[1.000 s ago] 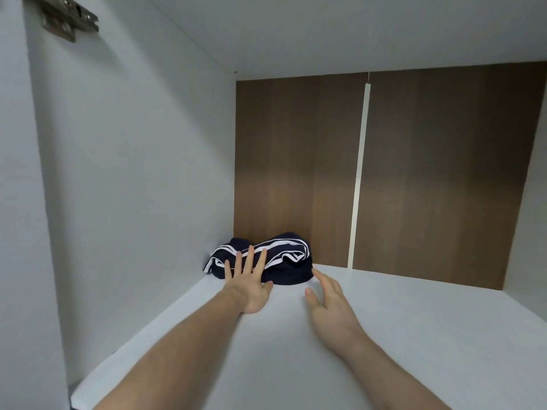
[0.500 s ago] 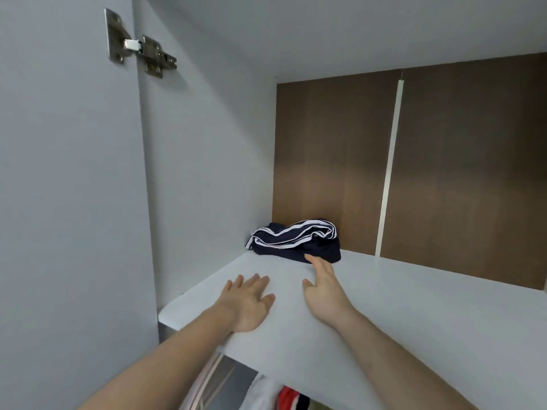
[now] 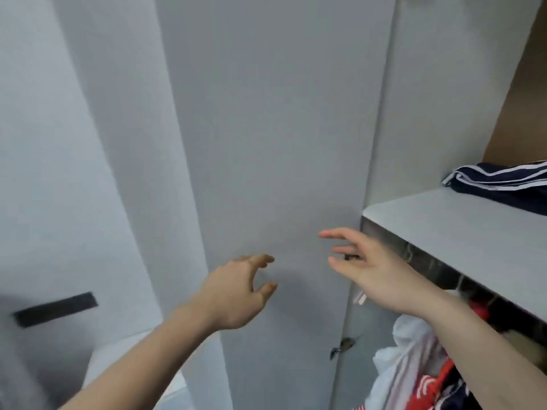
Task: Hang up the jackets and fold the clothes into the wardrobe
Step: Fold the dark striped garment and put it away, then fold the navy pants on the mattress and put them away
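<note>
Navy folded garment with white stripes (image 3: 503,184) lies on the wardrobe shelf (image 3: 461,232) at three o'clock, against the brown back panel. Both hands have left the shelf they rested on half a second ago: left hand (image 3: 233,294) and right hand (image 3: 367,267) now hover empty, fingers loosely spread, before the grey door (image 3: 281,143). Hanging clothes (image 3: 414,365) show at five o'clock.

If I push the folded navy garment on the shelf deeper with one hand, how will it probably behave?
The navy garment looks like soft cloth, so it would probably bunch up rather than slide as one piece. Its striped folds lie loose and may come undone. The shelf looks smooth, so it should offer little resistance.
</note>
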`<state>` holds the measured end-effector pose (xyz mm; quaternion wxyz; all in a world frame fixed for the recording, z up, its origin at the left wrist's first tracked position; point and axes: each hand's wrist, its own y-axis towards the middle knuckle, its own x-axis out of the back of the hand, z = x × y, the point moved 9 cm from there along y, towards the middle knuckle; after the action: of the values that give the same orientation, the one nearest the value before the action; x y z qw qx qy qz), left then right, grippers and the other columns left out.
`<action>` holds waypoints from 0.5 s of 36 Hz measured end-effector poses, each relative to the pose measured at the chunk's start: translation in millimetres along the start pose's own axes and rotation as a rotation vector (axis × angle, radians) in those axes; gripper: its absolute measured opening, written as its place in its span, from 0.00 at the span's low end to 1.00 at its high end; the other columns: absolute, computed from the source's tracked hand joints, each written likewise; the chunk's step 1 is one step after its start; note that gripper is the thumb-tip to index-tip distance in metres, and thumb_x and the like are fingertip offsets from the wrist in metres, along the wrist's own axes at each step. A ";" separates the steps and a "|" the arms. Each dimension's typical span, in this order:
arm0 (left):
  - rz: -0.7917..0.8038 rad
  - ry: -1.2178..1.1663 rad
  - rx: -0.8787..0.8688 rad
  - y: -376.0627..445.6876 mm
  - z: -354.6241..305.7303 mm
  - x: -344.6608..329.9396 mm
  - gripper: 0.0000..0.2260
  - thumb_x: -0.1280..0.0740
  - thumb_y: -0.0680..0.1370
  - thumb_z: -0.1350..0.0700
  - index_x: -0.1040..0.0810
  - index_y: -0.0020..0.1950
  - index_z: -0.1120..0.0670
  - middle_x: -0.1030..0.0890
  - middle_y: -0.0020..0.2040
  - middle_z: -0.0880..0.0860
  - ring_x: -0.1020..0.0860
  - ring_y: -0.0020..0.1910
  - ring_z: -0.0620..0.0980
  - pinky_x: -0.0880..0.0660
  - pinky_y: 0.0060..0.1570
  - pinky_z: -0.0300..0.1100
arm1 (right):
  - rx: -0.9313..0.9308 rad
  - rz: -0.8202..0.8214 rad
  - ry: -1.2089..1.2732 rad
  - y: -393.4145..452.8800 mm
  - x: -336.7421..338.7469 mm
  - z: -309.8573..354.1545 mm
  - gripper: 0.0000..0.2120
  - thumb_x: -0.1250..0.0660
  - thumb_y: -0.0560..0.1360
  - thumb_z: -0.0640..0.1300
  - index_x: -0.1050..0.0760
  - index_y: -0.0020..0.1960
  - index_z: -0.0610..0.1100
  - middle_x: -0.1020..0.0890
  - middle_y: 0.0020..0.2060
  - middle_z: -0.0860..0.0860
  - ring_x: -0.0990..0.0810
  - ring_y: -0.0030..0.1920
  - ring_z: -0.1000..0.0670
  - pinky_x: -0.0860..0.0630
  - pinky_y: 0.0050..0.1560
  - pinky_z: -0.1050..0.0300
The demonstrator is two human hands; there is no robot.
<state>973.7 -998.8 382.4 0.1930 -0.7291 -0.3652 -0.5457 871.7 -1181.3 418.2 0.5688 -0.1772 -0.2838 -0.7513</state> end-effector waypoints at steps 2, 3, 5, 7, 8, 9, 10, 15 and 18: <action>-0.043 -0.025 0.126 -53.8 53.4 12.1 0.22 0.38 0.80 0.40 0.34 0.74 0.39 0.24 0.68 0.38 0.23 0.62 0.44 0.28 0.64 0.44 | 0.053 0.106 0.051 -6.0 -55.5 24.8 0.16 0.30 0.78 0.48 0.26 0.63 0.62 0.23 0.63 0.65 0.25 0.64 0.65 0.24 0.65 0.57; -0.063 -0.050 0.194 -83.7 79.7 17.2 0.22 0.38 0.80 0.39 0.33 0.73 0.38 0.23 0.65 0.37 0.23 0.63 0.43 0.27 0.63 0.45 | 0.076 0.168 0.074 -10.5 -85.5 38.0 0.17 0.29 0.76 0.51 0.27 0.63 0.62 0.23 0.63 0.66 0.25 0.64 0.65 0.24 0.65 0.55; -0.107 -0.102 0.342 -150.3 129.8 26.1 0.20 0.38 0.79 0.39 0.32 0.71 0.36 0.20 0.59 0.36 0.24 0.61 0.39 0.26 0.60 0.44 | 0.130 0.311 0.110 -22.8 -148.5 67.6 0.22 0.29 0.72 0.60 0.27 0.65 0.63 0.23 0.63 0.67 0.26 0.66 0.64 0.25 0.66 0.55; -0.166 -0.122 0.485 -223.7 174.7 36.1 0.19 0.37 0.78 0.38 0.31 0.70 0.35 0.21 0.57 0.33 0.24 0.58 0.35 0.25 0.59 0.43 | 0.179 0.462 0.135 -38.0 -214.1 97.4 0.22 0.30 0.72 0.63 0.28 0.65 0.67 0.24 0.64 0.68 0.27 0.66 0.65 0.26 0.67 0.56; -0.193 -0.116 0.550 -262.7 194.2 41.3 0.19 0.37 0.78 0.39 0.31 0.69 0.35 0.22 0.56 0.33 0.24 0.57 0.34 0.25 0.59 0.43 | 0.200 0.531 0.146 -47.2 -247.0 112.9 0.21 0.30 0.73 0.61 0.28 0.65 0.68 0.25 0.64 0.70 0.27 0.66 0.66 0.27 0.67 0.58; -0.213 -0.106 0.611 -302.0 212.5 45.6 0.20 0.37 0.77 0.39 0.30 0.69 0.36 0.22 0.56 0.33 0.23 0.57 0.35 0.25 0.59 0.43 | 0.222 0.590 0.158 -57.2 -278.9 129.9 0.19 0.30 0.75 0.59 0.28 0.65 0.68 0.25 0.63 0.71 0.28 0.66 0.68 0.28 0.67 0.59; -0.227 -0.100 0.676 -342.4 229.7 49.4 0.21 0.37 0.76 0.39 0.29 0.69 0.37 0.21 0.56 0.33 0.23 0.57 0.36 0.24 0.59 0.44 | 0.248 0.639 0.167 -67.8 -309.6 148.7 0.18 0.31 0.77 0.57 0.28 0.64 0.68 0.25 0.63 0.71 0.28 0.65 0.68 0.28 0.67 0.60; -0.334 -0.100 0.964 -539.7 287.1 66.2 0.19 0.33 0.78 0.42 0.27 0.68 0.39 0.22 0.60 0.35 0.24 0.58 0.35 0.26 0.61 0.41 | 0.399 0.848 0.192 -132.3 -453.3 242.0 0.18 0.30 0.76 0.57 0.29 0.64 0.70 0.24 0.61 0.69 0.28 0.65 0.68 0.27 0.66 0.61; -0.403 -0.079 1.126 -644.5 298.9 74.6 0.19 0.32 0.79 0.44 0.28 0.69 0.40 0.24 0.64 0.35 0.25 0.61 0.37 0.27 0.62 0.41 | 0.474 0.984 0.204 -182.5 -524.1 294.4 0.18 0.30 0.77 0.55 0.29 0.64 0.69 0.25 0.58 0.70 0.29 0.61 0.73 0.28 0.58 0.70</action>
<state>700.7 -347.0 278.2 0.4287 -0.4506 -0.7363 -0.2664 832.7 -566.1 296.8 0.9016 -0.0824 -0.2721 -0.3261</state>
